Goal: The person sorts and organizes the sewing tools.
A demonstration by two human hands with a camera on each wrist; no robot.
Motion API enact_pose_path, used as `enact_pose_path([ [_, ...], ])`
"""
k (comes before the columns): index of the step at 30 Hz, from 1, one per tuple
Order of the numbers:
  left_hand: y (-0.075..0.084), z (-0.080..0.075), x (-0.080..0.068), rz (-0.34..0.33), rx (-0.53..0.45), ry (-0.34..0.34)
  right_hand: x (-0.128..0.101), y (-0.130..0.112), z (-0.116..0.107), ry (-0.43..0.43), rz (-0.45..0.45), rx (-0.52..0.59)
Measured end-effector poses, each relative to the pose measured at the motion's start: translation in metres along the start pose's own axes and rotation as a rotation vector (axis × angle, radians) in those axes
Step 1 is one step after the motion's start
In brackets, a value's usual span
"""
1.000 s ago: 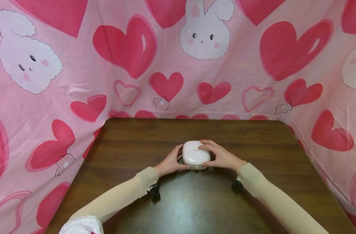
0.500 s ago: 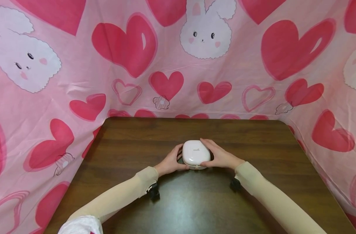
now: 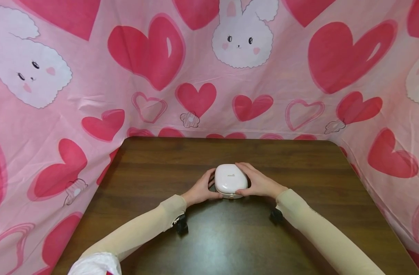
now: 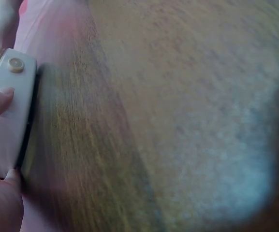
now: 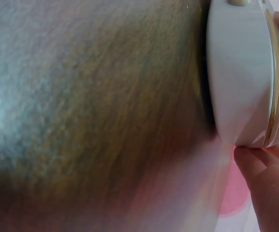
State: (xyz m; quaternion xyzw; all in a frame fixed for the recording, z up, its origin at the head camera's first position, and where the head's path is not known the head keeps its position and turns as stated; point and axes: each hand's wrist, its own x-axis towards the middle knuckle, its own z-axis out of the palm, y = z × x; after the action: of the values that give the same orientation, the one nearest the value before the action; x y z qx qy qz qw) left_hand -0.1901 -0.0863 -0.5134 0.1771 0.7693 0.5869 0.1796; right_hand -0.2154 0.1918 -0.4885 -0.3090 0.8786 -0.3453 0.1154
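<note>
A glossy white rounded-square case (image 3: 231, 179) with small lettering on its lid lies on the table, gripped between both hands. My left hand (image 3: 200, 190) holds its left side, thumb at the front and the other fingers wrapped toward the back. From the right, my right hand (image 3: 261, 183) spans the lid's edge, one finger at the far corner and the thumb at the near one. A round button (image 4: 16, 65) shows on the front wall in the left wrist view. In the right wrist view a gold line (image 5: 275, 72) runs around the seam between lid and base.
The brown wooden table (image 3: 216, 233) has rounded far corners. A pink cloth (image 3: 202, 61) with hearts and rabbits hangs behind it and along both sides. Black wrist cameras hang under the sleeves (image 3: 173, 208).
A finger of my right hand has slid off the lid's top to its far right edge, uncovering the lettering. My left hand keeps its hold, and the case stays in place.
</note>
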Motion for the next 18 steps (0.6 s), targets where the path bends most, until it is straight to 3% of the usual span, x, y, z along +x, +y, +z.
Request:
enact_pose_path([
  [18,-0.0005,-0.0007,-0.0015,0.005,0.015,0.001,-0.0026,0.0050,0.0022,-0.039,0.020,0.026],
])
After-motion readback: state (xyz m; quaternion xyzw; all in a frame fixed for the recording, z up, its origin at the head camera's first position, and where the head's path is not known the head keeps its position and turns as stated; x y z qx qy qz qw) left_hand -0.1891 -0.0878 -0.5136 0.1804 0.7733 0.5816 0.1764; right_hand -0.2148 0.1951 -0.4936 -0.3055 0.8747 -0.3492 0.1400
